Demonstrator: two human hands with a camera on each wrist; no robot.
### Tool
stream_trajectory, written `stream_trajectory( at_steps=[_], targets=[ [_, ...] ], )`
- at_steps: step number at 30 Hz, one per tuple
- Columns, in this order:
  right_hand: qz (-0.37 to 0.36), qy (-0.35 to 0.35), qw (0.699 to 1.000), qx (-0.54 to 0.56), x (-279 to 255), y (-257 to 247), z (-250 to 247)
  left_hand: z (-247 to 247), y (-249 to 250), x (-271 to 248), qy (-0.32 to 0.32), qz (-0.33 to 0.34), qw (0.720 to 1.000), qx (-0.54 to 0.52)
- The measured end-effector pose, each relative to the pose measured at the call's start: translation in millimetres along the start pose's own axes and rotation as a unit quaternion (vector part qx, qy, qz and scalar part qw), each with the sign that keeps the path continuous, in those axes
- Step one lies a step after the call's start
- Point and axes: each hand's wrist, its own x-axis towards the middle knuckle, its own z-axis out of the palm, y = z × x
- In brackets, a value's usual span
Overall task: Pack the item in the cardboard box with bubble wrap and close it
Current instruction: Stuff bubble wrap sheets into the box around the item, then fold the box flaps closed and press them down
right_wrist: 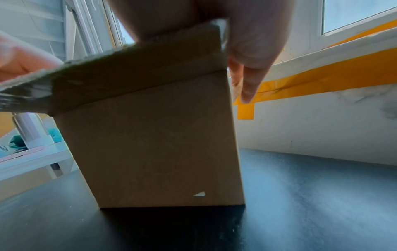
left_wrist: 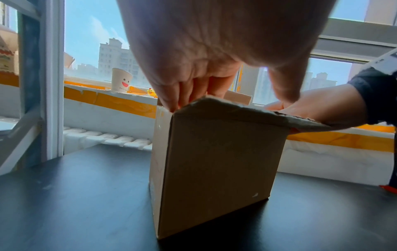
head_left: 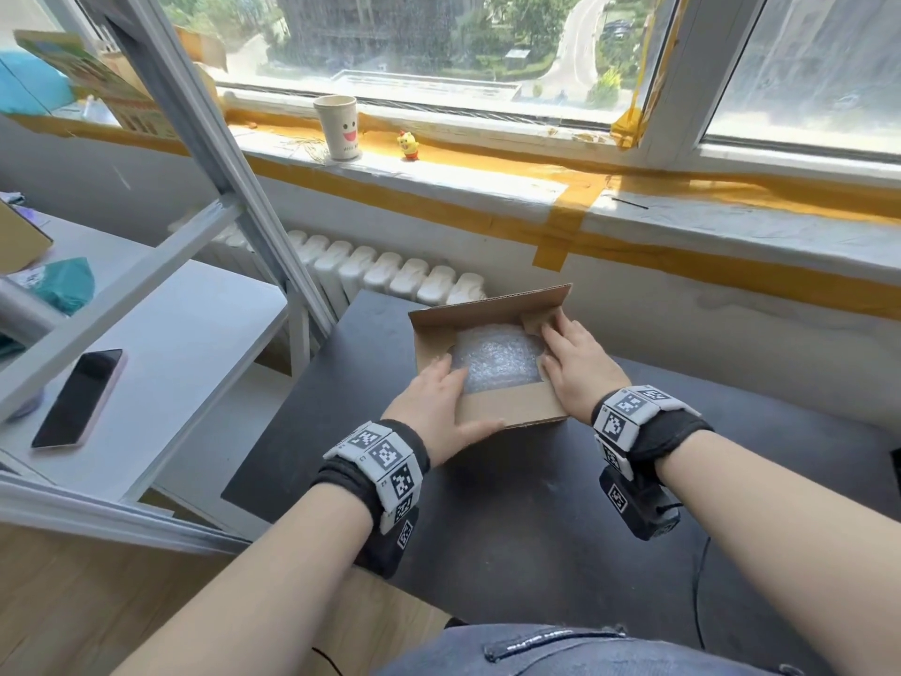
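Observation:
A small cardboard box [head_left: 512,407] stands on the black table [head_left: 487,529], with bubble wrap [head_left: 497,363] showing through its top. The far flap [head_left: 492,304] stands up; the near flap is folded inward. My left hand [head_left: 439,407] lies with straight fingers on the left flap, its thumb along the near flap's edge. My right hand [head_left: 577,365] presses flat on the right flap. In the left wrist view the fingers [left_wrist: 171,101] push down at the box [left_wrist: 214,169] corner. In the right wrist view the right hand [right_wrist: 253,42] sits over the box [right_wrist: 161,144]. The wrap hides the item.
A phone [head_left: 80,397] lies on the white shelf at the left, behind a slanted metal frame [head_left: 244,197]. A paper cup [head_left: 337,126] and a yellow toy [head_left: 410,144] stand on the windowsill. A radiator [head_left: 390,275] runs behind the table.

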Motion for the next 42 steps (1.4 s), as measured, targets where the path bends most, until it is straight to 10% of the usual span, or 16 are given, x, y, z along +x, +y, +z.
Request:
stream_trajectory(
  at_steps=[18, 30, 42],
  targets=[
    [0.046, -0.082, 0.996, -0.007, -22.4, -13.0, -46.5, -7.7, -23.1, 11.8, 0.13, 0.01, 0.988, -0.086],
    [0.076, 0.024, 0.994, 0.073, -17.4, -1.3, -39.9, -17.6, -37.3, 23.6, 0.229, -0.096, 0.941, -0.229],
    [0.052, 0.061, 0.997, -0.001, -14.6, 1.1, -30.7, -14.4, -40.9, 39.5, 0.186, -0.122, 0.967, -0.122]
  ],
)
